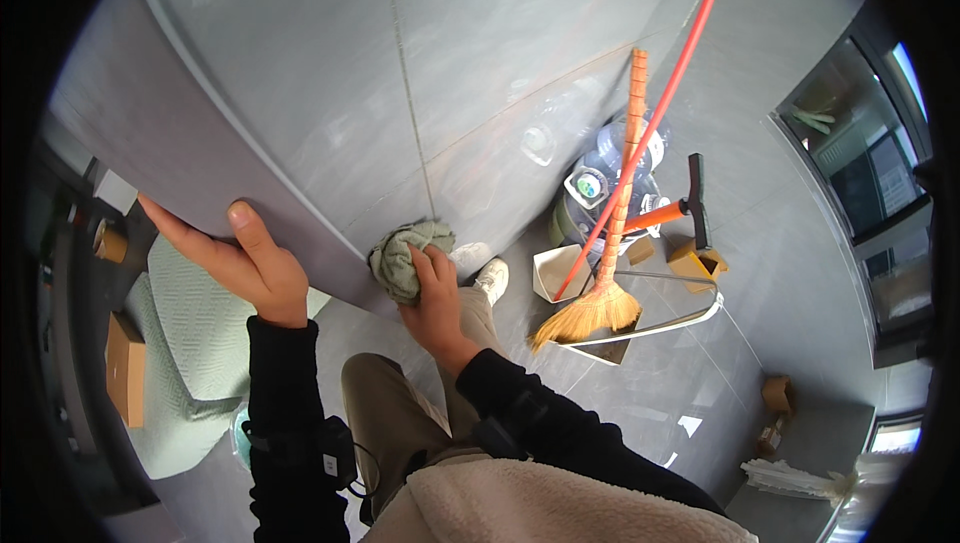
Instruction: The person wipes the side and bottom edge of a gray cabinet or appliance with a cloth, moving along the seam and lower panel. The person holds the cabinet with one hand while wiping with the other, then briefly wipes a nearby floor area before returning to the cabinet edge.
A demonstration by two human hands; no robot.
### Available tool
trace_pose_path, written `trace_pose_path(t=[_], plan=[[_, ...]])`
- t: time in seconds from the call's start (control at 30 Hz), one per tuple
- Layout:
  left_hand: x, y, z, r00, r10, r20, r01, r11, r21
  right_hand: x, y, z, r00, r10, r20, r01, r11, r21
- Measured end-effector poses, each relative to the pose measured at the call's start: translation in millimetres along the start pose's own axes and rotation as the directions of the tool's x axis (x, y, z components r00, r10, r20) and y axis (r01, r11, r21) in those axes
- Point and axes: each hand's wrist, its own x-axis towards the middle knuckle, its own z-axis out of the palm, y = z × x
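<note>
My right hand (437,299) grips a bunched grey-green cloth (405,259) against the low part of a grey tiled wall (330,93), close to its corner. The cloth is crumpled, so its underside is hidden. To the left, my left hand (244,265) is spread with thumb and fingers apart at the smooth end face (217,168) of the wall. It appears to rest on that face and holds nothing. A light trim strip (247,142) runs between the end face and the tiles.
Right of my shoe stand a straw broom (589,310), a dustpan (600,352), a red pole (660,115), a T-shaped tool with an orange handle (699,202) and large plastic water bottles (592,183). A pale green upholstered seat (199,325) with a cardboard box (125,370) is at left.
</note>
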Motion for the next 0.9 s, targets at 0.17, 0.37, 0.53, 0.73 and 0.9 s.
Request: trace_pose_path(t=[0.17,0.37,0.53,0.73,0.9], plan=[[-1.9,0.4,3.1,0.999,-0.018,-0.041,0.018,1.000,-0.008,62.1,-35.5,-44.9,0.933,-0.232,-0.276,0.284,0.945,0.165],[-0.5,3.9,2.6,0.999,-0.018,-0.036,0.019,1.000,0.024,165.6,-105.2,-59.4,0.642,-0.522,-0.561,0.608,0.793,-0.042],[-0.5,-1.3,3.6,0.999,0.001,-0.053,-0.002,1.000,-0.005,149.7,-88.2,-12.8,0.724,-0.460,-0.514,0.504,0.861,-0.061],[-2.2,-7.5,2.2,0.997,0.042,-0.057,-0.040,0.998,0.050,31.9,-16.0,23.4,0.934,-0.227,-0.276,0.234,0.972,-0.011],[-1.1,-2.3,5.4,0.998,0.023,-0.062,-0.022,0.999,0.028,-6.7,-4.7,21.4,0.891,0.452,-0.052,-0.430,0.874,0.225]])
